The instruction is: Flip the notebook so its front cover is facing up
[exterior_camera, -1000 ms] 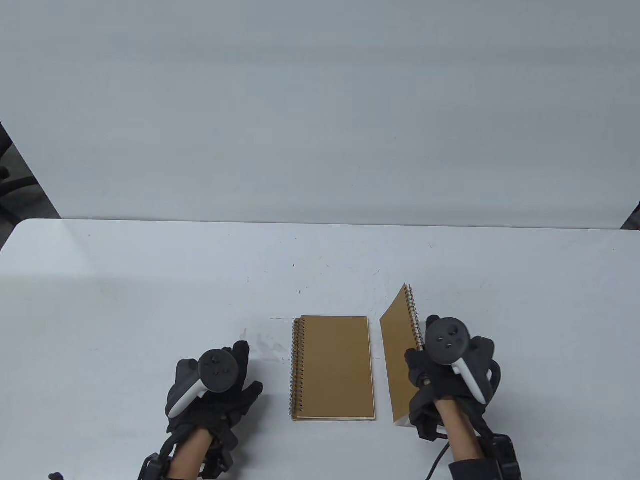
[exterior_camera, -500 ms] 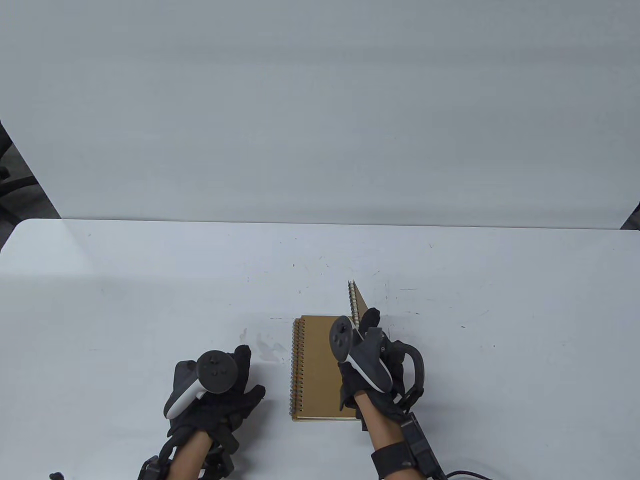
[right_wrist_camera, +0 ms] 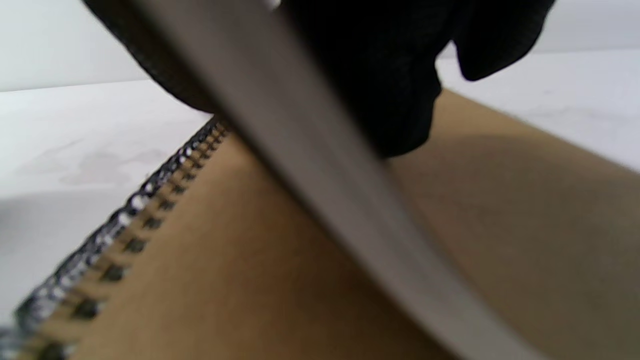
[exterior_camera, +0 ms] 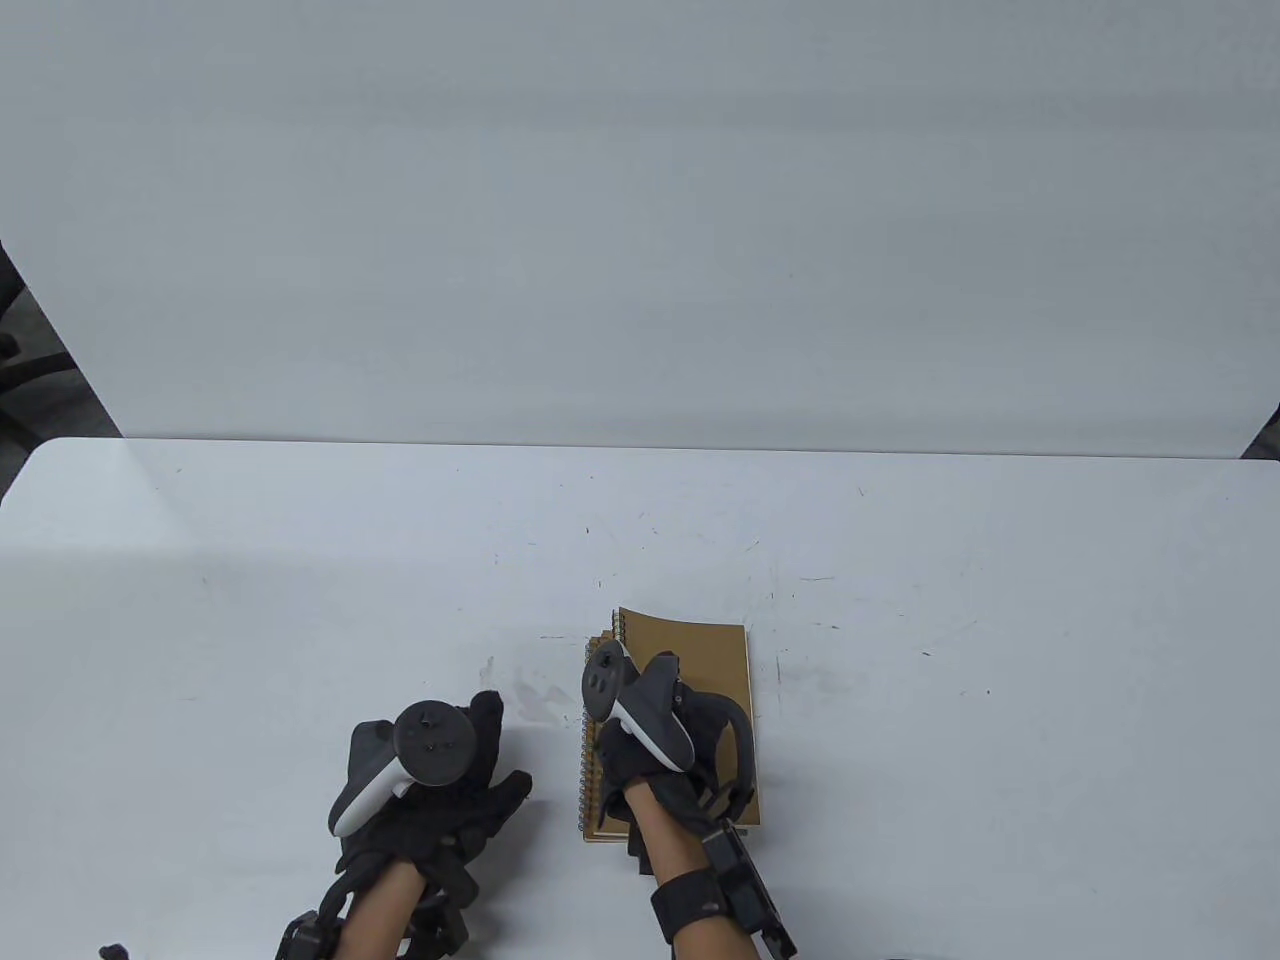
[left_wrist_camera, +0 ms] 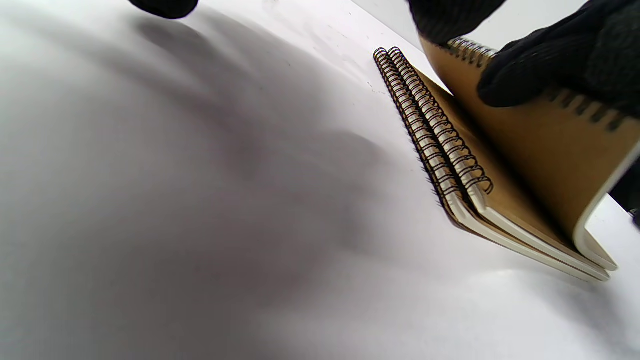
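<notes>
My right hand (exterior_camera: 662,732) grips a brown spiral notebook (exterior_camera: 700,650) near its spine. It holds it tilted over a stack of two like notebooks (exterior_camera: 592,795), spiral side on the left. In the left wrist view the held notebook (left_wrist_camera: 540,150) has its spine edge raised and its far edge down on the stack (left_wrist_camera: 450,165). In the right wrist view its page edge (right_wrist_camera: 350,200) is blurred, above a brown cover (right_wrist_camera: 210,280). My left hand (exterior_camera: 470,770) rests on the white table (exterior_camera: 300,600) left of the stack and holds nothing.
A white wall panel (exterior_camera: 640,220) stands behind the table's far edge. Faint scuffs and a smudge (exterior_camera: 535,690) mark the table just left of the stack.
My right hand has carried the notebook from the right of the stack leftward, turned it over, and lowered it onto the stack. My left hand has stayed in place.
</notes>
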Demonstrator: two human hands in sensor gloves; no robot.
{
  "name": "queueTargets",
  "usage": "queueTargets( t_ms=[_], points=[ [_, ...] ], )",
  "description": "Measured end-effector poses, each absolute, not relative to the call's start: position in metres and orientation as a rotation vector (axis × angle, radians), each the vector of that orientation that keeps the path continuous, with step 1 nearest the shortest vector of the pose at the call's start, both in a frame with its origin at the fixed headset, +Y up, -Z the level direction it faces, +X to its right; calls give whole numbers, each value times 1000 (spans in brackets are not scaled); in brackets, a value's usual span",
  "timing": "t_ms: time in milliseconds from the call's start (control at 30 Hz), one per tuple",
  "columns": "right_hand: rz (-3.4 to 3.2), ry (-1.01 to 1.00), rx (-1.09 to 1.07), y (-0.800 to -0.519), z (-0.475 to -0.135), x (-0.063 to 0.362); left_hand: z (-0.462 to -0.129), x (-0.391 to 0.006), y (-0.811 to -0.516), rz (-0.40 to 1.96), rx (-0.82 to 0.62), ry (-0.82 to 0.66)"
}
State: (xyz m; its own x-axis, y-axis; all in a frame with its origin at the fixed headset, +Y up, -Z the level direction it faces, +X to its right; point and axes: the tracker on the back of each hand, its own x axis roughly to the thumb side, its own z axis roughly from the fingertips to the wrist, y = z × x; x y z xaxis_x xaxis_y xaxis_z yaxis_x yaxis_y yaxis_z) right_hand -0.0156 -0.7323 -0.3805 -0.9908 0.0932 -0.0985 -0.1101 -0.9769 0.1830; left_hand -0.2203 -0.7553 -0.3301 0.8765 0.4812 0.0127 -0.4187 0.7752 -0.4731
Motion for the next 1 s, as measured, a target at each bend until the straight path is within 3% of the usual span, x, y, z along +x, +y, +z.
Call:
queueTargets(
  t_ms=[133,333,600,1000],
  points=[
    [2929,457,-124,-744,-380,-21,-330,-220,-755,485,-481,-137],
    [2934,362,-39,-724,-372,-3,-331,-220,-754,483,-465,-148],
    [2883,149,95,-692,-346,70,-332,-215,-757,449,-485,-176],
    [2880,-18,185,-704,-320,187,-334,-214,-759,393,-495,-174]
  ],
)
